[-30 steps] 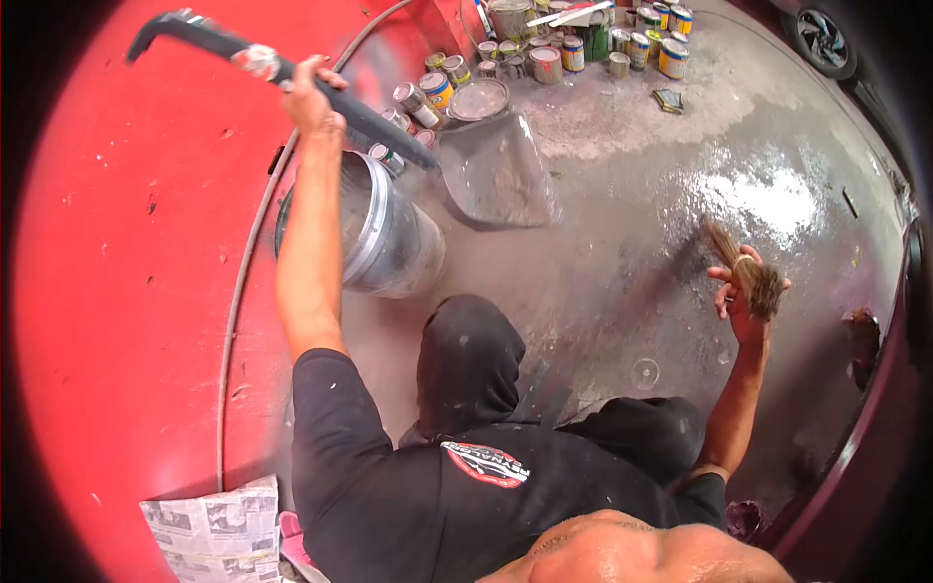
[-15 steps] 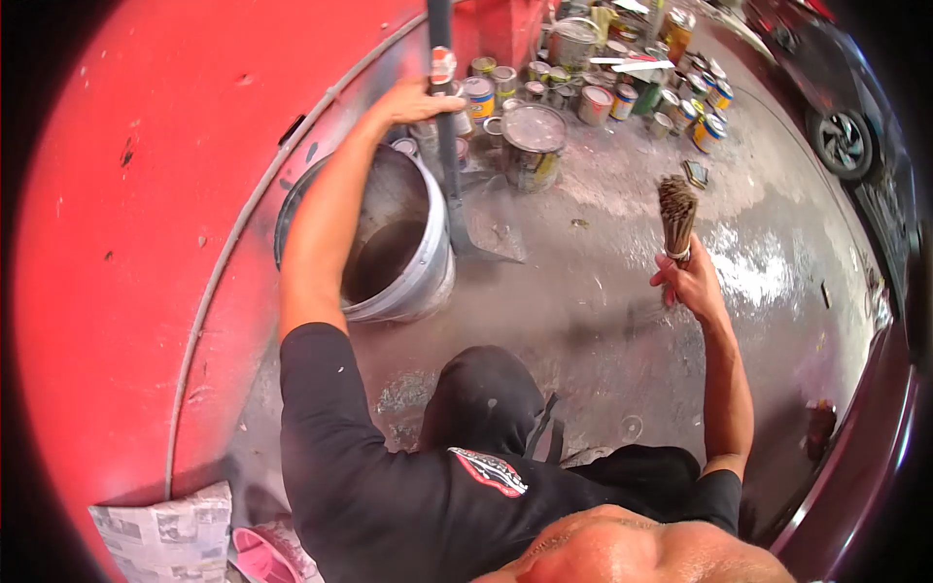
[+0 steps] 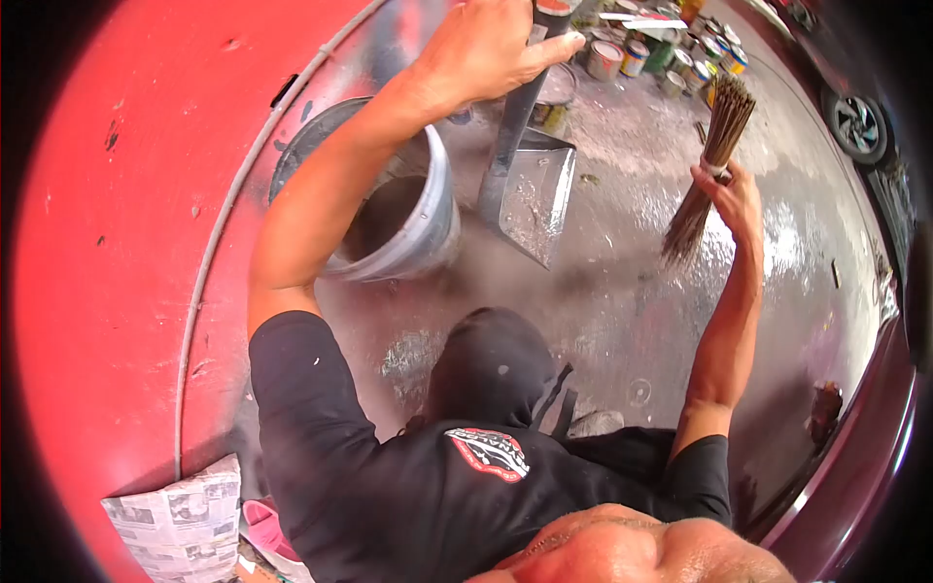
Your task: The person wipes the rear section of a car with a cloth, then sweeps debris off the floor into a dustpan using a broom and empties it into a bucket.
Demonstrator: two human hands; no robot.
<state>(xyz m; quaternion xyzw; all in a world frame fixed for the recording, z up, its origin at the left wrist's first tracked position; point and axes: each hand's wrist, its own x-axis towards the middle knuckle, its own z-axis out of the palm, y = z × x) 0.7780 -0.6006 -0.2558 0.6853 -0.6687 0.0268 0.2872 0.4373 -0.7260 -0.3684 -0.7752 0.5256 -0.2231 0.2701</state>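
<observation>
My left hand (image 3: 486,51) is closed round the upper part of a long-handled dustpan (image 3: 536,189), its thumb sticking out to the right. The dark handle slants down to a grey metal pan, tilted just above or on the floor; I cannot tell which. On the right, my right hand (image 3: 739,202) grips a stick broom (image 3: 727,124) at its pale binding. One bundle of thin brown sticks points up, and looser ends hang below the hand. A large pale bucket (image 3: 442,209) with something dark inside stands beneath my left forearm, which hides part of it.
Several paint cans (image 3: 637,56) crowd the floor at the back. A red wall (image 3: 117,243) with a pipe (image 3: 209,262) runs along the left. Newspaper (image 3: 185,515) lies at lower left. A car wheel (image 3: 857,126) is at far right. The floor (image 3: 612,330) looks wet in places.
My left hand has lifted the dustpan and swung it right, away from the bucket, so its pan now faces me. The stick broom has moved right and tipped, with its lower ends now showing.
</observation>
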